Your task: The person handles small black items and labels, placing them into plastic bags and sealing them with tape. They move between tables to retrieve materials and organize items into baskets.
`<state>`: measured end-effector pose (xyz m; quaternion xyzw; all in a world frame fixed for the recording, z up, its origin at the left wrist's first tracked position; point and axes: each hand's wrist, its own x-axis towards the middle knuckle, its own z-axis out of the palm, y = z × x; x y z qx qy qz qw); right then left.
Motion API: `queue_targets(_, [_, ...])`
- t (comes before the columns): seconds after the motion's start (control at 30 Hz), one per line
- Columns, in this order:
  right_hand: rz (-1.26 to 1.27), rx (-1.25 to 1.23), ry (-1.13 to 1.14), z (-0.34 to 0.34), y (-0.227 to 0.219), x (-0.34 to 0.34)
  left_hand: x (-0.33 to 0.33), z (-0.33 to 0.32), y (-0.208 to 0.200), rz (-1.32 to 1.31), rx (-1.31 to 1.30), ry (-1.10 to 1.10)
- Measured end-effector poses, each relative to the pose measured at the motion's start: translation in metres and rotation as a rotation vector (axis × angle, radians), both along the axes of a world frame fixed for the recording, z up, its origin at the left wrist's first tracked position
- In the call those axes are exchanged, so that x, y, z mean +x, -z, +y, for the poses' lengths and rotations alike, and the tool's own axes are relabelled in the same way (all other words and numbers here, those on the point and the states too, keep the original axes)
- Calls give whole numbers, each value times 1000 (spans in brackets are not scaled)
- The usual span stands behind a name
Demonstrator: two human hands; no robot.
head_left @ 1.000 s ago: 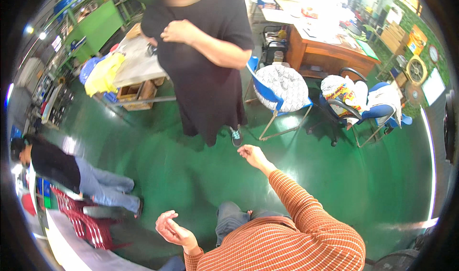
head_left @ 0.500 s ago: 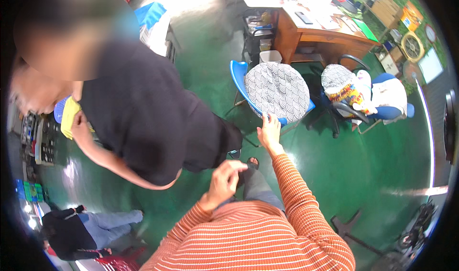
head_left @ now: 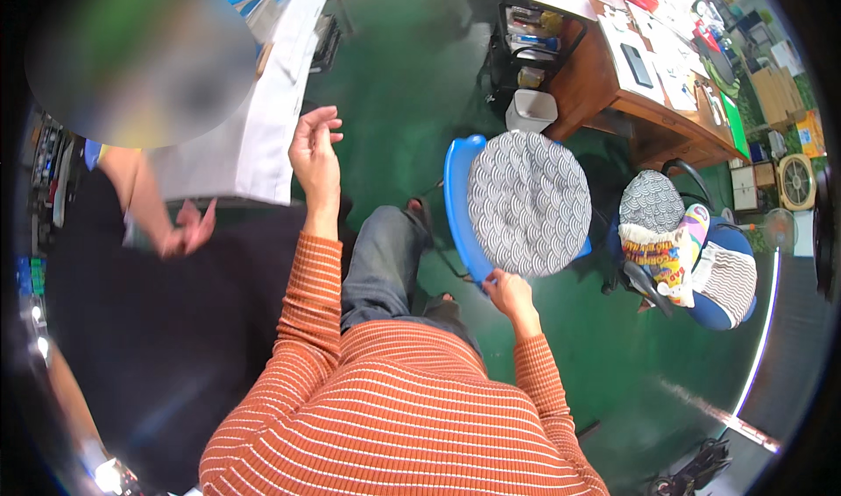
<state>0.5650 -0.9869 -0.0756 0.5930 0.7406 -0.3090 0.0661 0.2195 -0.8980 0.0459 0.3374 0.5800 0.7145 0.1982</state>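
Note:
A blue plastic chair (head_left: pixel 462 200) stands in front of me, with a round grey-and-white scallop-patterned cushion (head_left: pixel 528 204) on its seat. My right hand (head_left: pixel 511 302) is closed on the near edge of the chair, by the cushion's lower rim; part of its grip is hidden. Out to the left, my left hand (head_left: pixel 317 156) is raised in the air, fingers loosely bent and apart, holding nothing. Beyond it is a table with a white cover (head_left: pixel 267 150).
Close on my left is a person in black clothing (head_left: pixel 166 321), one hand near the covered table. A wooden desk (head_left: pixel 604 67) with papers and a phone stands at the back right. A white bin (head_left: pixel 531 111) sits beside it. Further right is an office chair (head_left: pixel 653 200) holding bags.
My right hand has gone from touching the chair's edge to gripping it. My left hand has swung forward and left. The person has moved nearer on my left, and the view has shifted.

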Motion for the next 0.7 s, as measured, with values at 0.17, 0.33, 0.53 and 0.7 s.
queue_targets(0.17, [75,-107,100,125,32,-27,-44,144,44,167,-186,177])
queue_targets(0.33, [102,-39,414,287,76,-65,-98,318,72,350,-282,583])
queue_targets(0.53, [287,-128,541,450,26,-162,-77,520,-7,463,-191,1067])
queue_targets(0.7, [355,-20,766,575,8,-170,-39,673,-17,404,-116,1326])
